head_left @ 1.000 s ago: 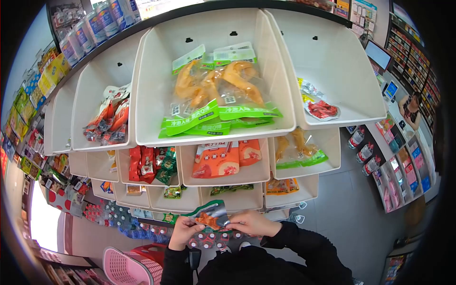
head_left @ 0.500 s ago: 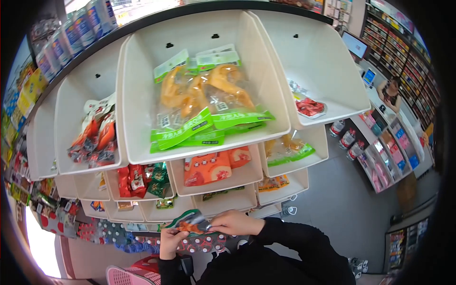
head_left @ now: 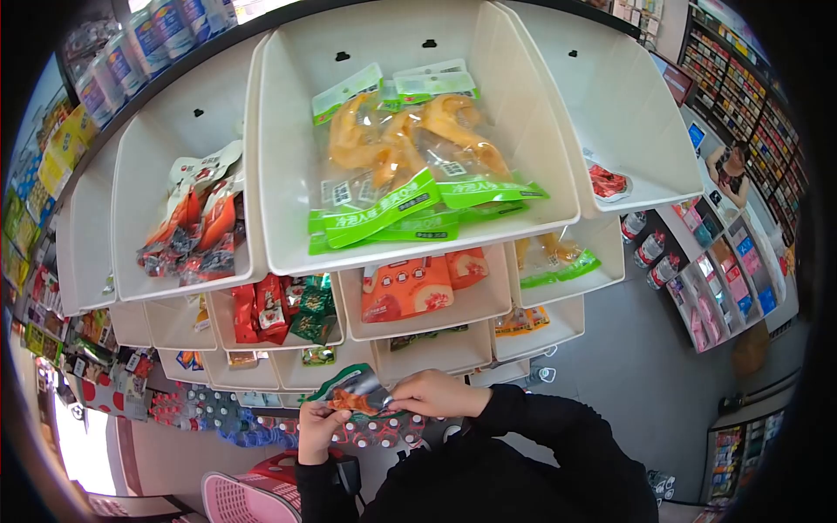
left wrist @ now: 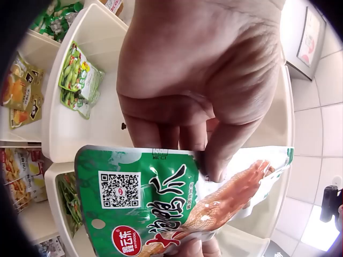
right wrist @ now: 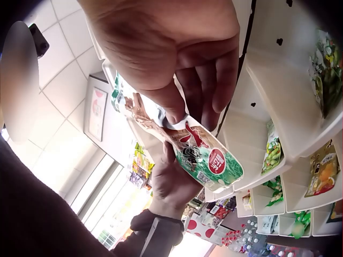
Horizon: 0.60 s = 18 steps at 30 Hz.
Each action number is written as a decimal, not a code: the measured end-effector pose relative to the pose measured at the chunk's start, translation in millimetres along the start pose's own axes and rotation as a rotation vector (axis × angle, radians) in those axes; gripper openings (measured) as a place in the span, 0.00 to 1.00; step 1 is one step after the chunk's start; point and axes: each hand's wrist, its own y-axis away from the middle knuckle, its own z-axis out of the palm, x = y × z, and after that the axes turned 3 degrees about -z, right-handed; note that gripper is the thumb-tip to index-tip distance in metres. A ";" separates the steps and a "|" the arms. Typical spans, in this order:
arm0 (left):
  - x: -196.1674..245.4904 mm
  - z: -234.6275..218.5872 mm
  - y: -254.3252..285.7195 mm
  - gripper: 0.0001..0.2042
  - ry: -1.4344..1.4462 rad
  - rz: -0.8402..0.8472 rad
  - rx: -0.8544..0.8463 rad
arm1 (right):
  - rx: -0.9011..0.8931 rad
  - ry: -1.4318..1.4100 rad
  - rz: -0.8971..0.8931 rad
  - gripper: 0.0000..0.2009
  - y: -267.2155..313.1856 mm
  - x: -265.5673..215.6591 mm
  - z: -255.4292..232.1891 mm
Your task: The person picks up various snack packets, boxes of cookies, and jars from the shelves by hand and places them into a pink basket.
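Observation:
A green snack packet (head_left: 351,391) with a clear window showing an orange chicken foot is held at chest height in front of the low shelf bins. My left hand (head_left: 317,421) grips its left end, and my right hand (head_left: 411,399) pinches its right edge. In the left wrist view the left hand (left wrist: 203,160) has fingers behind the packet (left wrist: 144,198) and the thumb on its front, beside a QR code and a red logo. The right wrist view shows the right hand (right wrist: 182,113) pinching the packet's (right wrist: 201,155) upper edge.
White sloped bins (head_left: 532,218) rise ahead, holding green chicken-foot packs (head_left: 410,166), red packs (head_left: 196,222) and orange packs (head_left: 410,288). A pink basket (head_left: 248,499) sits at lower left by bottled drinks (head_left: 209,410). A person stands at a counter (head_left: 737,170) on the far right.
Both hands keep hold of the packet at about the same spot. The head view swung left and then back right, so the bins shifted in the picture.

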 end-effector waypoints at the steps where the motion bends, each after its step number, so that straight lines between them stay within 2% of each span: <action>1: 0.0 -2.6 1.8 0.11 0.014 -0.010 0.002 | -0.009 -0.001 -0.006 0.09 -1.9 -0.1 1.9; 5: 3.6 -3.5 5.5 0.11 0.025 0.052 0.034 | -0.031 0.004 -0.021 0.10 -10.1 3.4 10.6; 8: 6.1 -11.3 16.2 0.08 -0.032 -0.076 0.084 | -0.093 -0.022 -0.026 0.10 -17.4 0.2 13.8; 10: 2.3 -15.2 16.7 0.07 -0.092 0.013 0.083 | -0.153 -0.049 -0.030 0.09 -21.9 -6.6 14.8; 12: -0.1 -15.0 18.4 0.08 -0.128 0.054 0.148 | -0.129 -0.087 0.123 0.08 -25.3 -13.5 15.1; 13: 2.0 -12.0 17.3 0.09 -0.033 0.059 0.109 | -0.168 -0.089 0.109 0.08 -27.2 -15.0 17.2; 14: 2.4 -11.4 18.8 0.10 0.061 0.067 0.056 | -0.129 -0.122 0.119 0.08 -27.6 -16.4 18.9; 15: -0.4 -13.7 21.4 0.10 0.070 0.077 0.072 | -0.081 -0.152 0.133 0.07 -27.6 -17.4 19.5; 18: -3.2 -14.8 23.0 0.07 0.122 0.138 0.007 | -0.090 -0.195 0.135 0.08 -27.7 -15.5 23.2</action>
